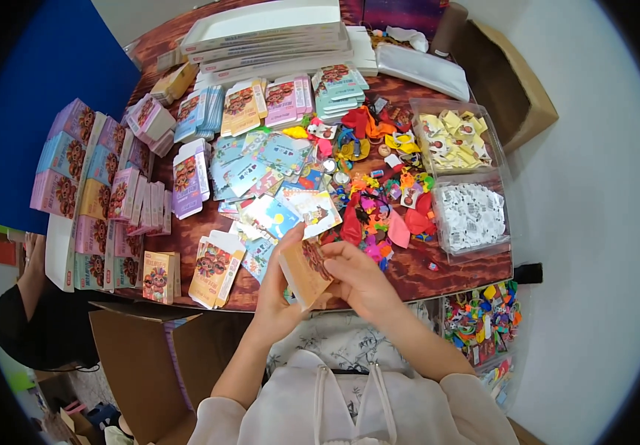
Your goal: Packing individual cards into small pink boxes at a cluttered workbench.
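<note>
Over the table's front edge I hold a small orange carton (302, 278) with a printed picture on it. My left hand (276, 304) is closed around its left side, thumb along the upper edge. My right hand (364, 282) has its fingers bent against the carton's right side; whether they pinch a flap or something small is hidden. Just beyond my hands lie loose printed cards (271, 215) in a spread heap. To their right is a pile of small colourful trinkets (372, 222). Flat orange cartons (216, 271) lie left of my hands, near a standing orange carton (159, 278).
Filled trays of cartons (86, 196) stand at the left. Stacks of flat cartons (242, 107) and white trays (268, 44) sit behind. At right are bins of yellow packets (457, 141) and white packets (472, 215). An open cardboard box (142, 356) stands below; another person's arm (34, 271) is far left.
</note>
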{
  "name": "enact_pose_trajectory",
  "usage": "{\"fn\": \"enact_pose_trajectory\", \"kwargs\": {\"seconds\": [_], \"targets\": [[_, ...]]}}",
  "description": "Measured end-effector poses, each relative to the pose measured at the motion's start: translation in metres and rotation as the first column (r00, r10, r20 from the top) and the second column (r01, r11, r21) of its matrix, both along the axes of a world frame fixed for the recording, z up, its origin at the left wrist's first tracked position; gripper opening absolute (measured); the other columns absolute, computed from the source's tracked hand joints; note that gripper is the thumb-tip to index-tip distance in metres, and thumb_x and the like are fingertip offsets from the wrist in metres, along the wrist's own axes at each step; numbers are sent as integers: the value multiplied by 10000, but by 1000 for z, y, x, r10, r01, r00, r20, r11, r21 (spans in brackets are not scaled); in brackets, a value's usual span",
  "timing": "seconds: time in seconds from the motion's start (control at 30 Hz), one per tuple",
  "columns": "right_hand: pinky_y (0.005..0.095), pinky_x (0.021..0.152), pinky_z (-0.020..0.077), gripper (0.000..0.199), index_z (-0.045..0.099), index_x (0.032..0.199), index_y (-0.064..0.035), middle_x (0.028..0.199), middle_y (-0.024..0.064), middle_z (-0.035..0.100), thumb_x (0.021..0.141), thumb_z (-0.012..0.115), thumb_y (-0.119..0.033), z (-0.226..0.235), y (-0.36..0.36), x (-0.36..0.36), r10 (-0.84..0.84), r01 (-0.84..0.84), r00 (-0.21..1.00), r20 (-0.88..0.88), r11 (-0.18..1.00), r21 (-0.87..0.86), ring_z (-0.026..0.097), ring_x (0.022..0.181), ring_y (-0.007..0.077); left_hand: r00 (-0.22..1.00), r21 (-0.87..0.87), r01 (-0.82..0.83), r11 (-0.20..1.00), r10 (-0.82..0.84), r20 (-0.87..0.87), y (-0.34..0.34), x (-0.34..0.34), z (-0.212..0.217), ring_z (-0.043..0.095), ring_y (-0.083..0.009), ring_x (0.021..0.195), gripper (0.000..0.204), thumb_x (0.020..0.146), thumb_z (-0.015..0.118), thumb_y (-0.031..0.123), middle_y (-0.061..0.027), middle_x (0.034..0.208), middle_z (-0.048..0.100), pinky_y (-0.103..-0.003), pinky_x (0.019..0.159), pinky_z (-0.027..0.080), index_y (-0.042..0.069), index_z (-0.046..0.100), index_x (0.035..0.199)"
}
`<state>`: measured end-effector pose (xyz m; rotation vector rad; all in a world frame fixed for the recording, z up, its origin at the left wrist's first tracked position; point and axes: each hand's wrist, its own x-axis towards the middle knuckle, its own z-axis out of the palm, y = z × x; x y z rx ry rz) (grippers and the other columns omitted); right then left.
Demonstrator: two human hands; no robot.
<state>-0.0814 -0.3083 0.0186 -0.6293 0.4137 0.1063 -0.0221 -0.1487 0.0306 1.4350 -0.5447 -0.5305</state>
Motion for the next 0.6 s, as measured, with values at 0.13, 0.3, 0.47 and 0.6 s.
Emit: {"fn": "enact_pose_trajectory", "kwargs": {"seconds": [0.13,0.3,0.47,0.6], "targets": [[265,636,571,185,593,1133,-20,947,49,680,982,603,-127,-10,-18,15,291,-280,956,-26,885,-373,670,766,123,996,4,-79,997,79,-28,19,6,-6,488,-253,1323,863,754,740,-43,-145,1505,406,-399,1063,457,22,301,1494],[219,597,478,95,667,981,-28,809,15,664,957,623,-110,5,-71,41,97,-45,995,3,482,-875,596,680,71,958,150,-206,967,231,-168,54,13,5,583,-191,1094,861,747,729,-53,-94,1371,490,-348,896,532,56,325,1500],[271,613,461,105,650,955,29,780,30,644,917,635,-68,-3,-71,75,168,28,985,50,131,-991,580,670,97,942,192,-181,964,226,-247,57,15,-2,555,-165,1143,850,771,745,-51,-84,1396,484,-317,910,505,67,326,1501],[306,651,477,333,632,1144,-21,857,83,688,860,724,-170,-3,-53,84,103,-15,995,-20,-48,-999,610,698,168,959,170,-100,980,141,-247,57,4,-12,534,-168,1189,870,774,754,-47,-91,1429,468,-317,950,484,76,312,1514]]}}
